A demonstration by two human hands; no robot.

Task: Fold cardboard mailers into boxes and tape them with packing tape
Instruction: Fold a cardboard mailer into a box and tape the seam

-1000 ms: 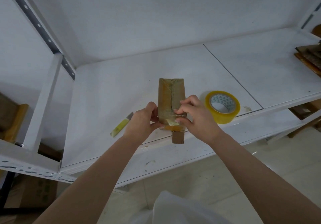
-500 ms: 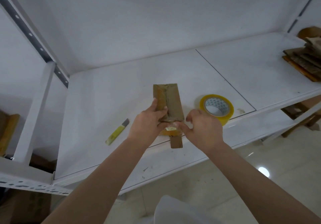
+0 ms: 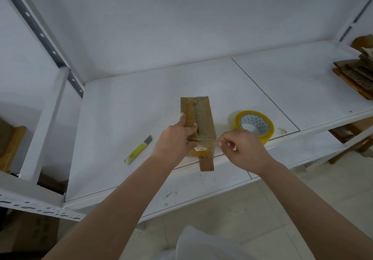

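I see the cardboard box (image 3: pixel 201 122) lying at the front edge of the white shelf (image 3: pixel 125 118), one flap hanging over the lip. The left hand (image 3: pixel 177 138) holds its left side, fingers laid along the top. The right hand (image 3: pixel 242 148) pinches a clear tape strip (image 3: pixel 210 141) stretched off the box's right edge — the tape roll (image 3: pixel 254 125) sits just behind it. A yellow utility knife (image 3: pixel 138 150) lies to the left.

Matt brown cardboard box (image 3: pixel 198 126), glossy yellow tape roll (image 3: pixel 254 126), smooth white-painted shelf (image 3: pixel 125 118).
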